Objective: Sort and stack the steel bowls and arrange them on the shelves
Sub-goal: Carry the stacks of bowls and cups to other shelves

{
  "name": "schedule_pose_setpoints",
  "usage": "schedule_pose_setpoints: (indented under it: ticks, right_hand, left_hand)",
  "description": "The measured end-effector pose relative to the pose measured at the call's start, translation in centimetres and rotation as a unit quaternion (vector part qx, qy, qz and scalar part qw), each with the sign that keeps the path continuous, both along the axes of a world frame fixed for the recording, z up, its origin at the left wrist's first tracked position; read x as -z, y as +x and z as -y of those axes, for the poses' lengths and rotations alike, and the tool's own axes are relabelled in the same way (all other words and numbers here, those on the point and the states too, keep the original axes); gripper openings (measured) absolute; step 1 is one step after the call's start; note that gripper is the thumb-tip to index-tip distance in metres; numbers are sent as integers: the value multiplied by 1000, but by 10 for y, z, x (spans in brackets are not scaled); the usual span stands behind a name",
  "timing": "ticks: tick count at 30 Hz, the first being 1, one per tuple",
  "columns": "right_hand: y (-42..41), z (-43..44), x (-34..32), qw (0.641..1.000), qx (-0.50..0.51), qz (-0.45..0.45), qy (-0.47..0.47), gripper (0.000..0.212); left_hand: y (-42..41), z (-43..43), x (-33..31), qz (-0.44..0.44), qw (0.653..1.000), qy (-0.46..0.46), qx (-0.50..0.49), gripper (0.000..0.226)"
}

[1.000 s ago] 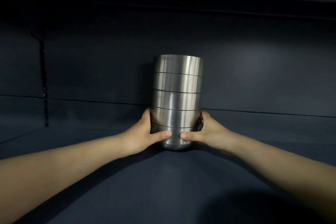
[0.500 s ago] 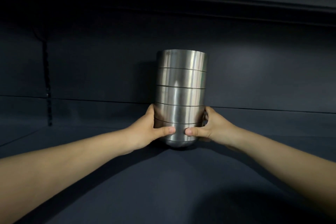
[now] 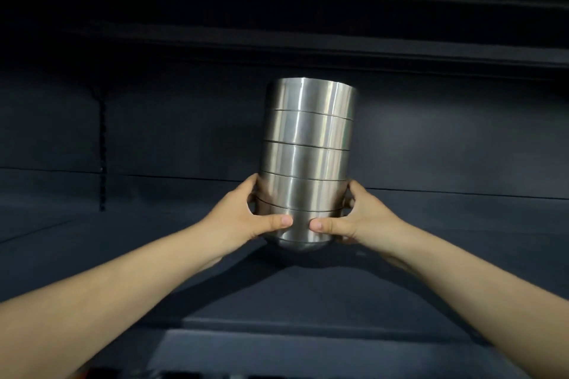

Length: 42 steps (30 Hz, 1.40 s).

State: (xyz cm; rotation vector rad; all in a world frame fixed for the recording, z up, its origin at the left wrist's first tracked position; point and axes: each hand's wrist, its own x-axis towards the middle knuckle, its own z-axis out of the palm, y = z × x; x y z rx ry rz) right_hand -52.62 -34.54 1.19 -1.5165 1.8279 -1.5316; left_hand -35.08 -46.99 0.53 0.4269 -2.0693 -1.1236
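Between the two hands, above the dark shelf [image 3: 123, 249], a stack of five steel bowls [image 3: 308, 138] is held nearly upright. The left hand [image 3: 243, 215] is clamped on the lower left wall and the right hand [image 3: 360, 218] on the lower right. Both thumbs [image 3: 278, 220] are laid across the front, tips near but apart. Contact between stack and shelf could not be determined.

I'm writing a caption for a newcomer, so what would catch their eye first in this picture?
The shiny stack of steel bowls, five high, stands out at the centre against the dark shelf. The left hand and the right hand grip its lowest bowls from either side, thumbs toward the camera.
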Motion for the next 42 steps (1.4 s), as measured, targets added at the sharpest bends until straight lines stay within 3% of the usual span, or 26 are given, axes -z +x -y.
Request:
schedule_pose_setpoints:
  ticks: [3, 7, 12, 18, 21, 24, 26, 38, 42]
  right_hand:
    - [-3, -45, -3, 1000, -20, -18, -15, 76]
    - [-10, -109, -12, 999, -29, -32, -11, 63]
    - [-6, -182, -21, 999, -50, -20, -9, 64]
    - [3, -255, -4, 998, -54, 10, -15, 86]
    - [9, -291, 10, 998, -59, 18, -17, 97]
    - [18, -330, 25, 997, -68, 23, -19, 73]
    - [25, -356, 37, 997, -66, 25, -17, 69]
    - [29, -474, 134, 998, 3, 16, 58, 118]
    - [7, -496, 165, 997, 24, 8, 75, 121]
  left_hand:
    - [-2, -45, 0, -4, 1000, 8, -16, 102]
    - [-5, -114, -4, -3, 1000, 1, -23, 57]
    - [1, -191, -10, -13, 999, -1, -29, 68]
    - [9, -259, 0, 15, 999, -18, -40, 83]
    - [13, -297, 13, 9, 999, -24, -33, 67]
    - [17, -335, 33, -11, 999, -16, -40, 78]
    - [22, -357, 46, -18, 999, 5, -35, 82]
    - [25, -465, 136, 61, 996, 57, 21, 107]
    - [0, -480, 170, 83, 994, 72, 26, 109]
